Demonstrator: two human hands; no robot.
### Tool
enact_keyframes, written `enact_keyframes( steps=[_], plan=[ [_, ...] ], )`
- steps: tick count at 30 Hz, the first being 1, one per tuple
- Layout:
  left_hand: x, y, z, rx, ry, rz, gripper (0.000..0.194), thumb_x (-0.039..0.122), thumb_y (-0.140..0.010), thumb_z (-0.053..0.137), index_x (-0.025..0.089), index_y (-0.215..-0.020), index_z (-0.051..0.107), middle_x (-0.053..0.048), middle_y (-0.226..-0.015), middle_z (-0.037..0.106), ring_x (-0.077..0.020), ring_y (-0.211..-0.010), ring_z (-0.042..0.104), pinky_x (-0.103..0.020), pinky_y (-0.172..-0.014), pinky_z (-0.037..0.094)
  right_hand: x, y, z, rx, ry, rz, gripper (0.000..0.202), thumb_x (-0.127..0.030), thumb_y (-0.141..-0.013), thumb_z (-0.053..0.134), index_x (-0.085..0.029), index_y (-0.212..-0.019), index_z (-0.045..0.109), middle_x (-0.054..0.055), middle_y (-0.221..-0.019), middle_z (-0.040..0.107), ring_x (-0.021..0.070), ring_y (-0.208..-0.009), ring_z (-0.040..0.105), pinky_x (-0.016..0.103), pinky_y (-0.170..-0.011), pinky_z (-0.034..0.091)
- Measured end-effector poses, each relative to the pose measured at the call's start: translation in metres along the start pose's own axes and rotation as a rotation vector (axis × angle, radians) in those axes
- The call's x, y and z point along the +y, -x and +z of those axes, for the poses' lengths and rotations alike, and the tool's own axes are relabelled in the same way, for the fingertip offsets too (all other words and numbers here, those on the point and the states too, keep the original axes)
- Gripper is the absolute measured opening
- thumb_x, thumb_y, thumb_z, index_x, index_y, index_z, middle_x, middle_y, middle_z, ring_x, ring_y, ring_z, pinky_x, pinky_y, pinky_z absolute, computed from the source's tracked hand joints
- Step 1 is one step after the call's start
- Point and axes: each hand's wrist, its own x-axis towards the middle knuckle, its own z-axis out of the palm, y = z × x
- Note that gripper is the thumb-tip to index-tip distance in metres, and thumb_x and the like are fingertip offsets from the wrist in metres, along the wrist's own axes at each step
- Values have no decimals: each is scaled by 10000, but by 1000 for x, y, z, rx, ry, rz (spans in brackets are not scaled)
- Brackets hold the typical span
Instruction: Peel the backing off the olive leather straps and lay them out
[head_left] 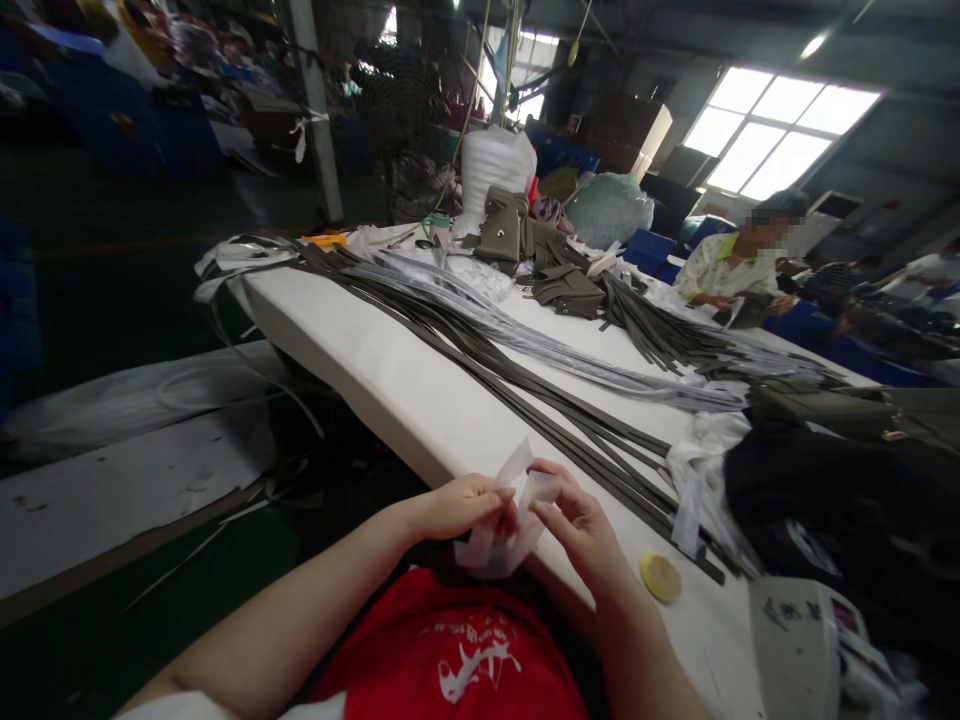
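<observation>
Left hand (459, 506) pinches the translucent white sheet (491, 556) at its three o'clock, right hand (583, 518) pinching opposite, nearer those dark straps (465, 345) running ten-to-four!

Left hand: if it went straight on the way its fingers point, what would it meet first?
Beyond the translucent sheet it pinches, the left hand would probably meet the right hand, though depth is unclear.
</observation>
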Motion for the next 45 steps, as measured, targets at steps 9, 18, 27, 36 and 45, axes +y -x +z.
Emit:
enact_keyframes(
  steps=[9, 18, 27, 36, 45],
  plan=[
    [-2, 6, 23, 8, -133, -64, 322, 287, -881, 404, 130, -741, 647, -28, -686, 641, -145, -629, 572, -230, -591, 452, 0, 1, 10, 65, 14, 25, 173, -309, -861, 648, -187, -739, 663, 11, -731, 653, 167, -719, 572, 282, -711, 473],
    [12, 10, 27, 592, -489, 197, 205, 242, -876, 484, 166, -825, 667, -26, -737, 663, -150, -695, 600, -243, -669, 443, -1, 5, 11, 255, 60, 65, 169, -329, -854, 658, -185, -786, 715, 22, -762, 713, 180, -731, 616, 295, -722, 486],
    [-1, 3, 41, 90, 79, -69, 535, 657, -872, 434, 160, -713, 554, -12, -594, 582, -132, -523, 565, -237, -510, 465, -5, 12, 1, 375, 36, -6, 128, -310, -831, 688, -193, -833, 741, 48, -823, 743, 204, -774, 666, 325, -748, 528],
    [1, 0, 48, 766, -717, 487, 311, 185, -873, 553, 208, -1170, 461, -94, -1164, 659, -119, -716, 659, -259, -672, 555, -13, 15, 4, 386, 240, 10, 135, -312, -840, 667, -212, -805, 752, 44, -831, 753, 217, -819, 690, 333, -794, 530],
    [23, -3, 43, 369, -496, 374, 271, 3, -696, 444, 179, -725, 647, -90, -1191, 628, -194, -1007, 628, -335, -934, 491, -23, 19, -2, 391, 242, -49, 99, -247, -842, 662, -211, -787, 736, 39, -799, 742, 207, -761, 678, 325, -738, 533]
  ],
)
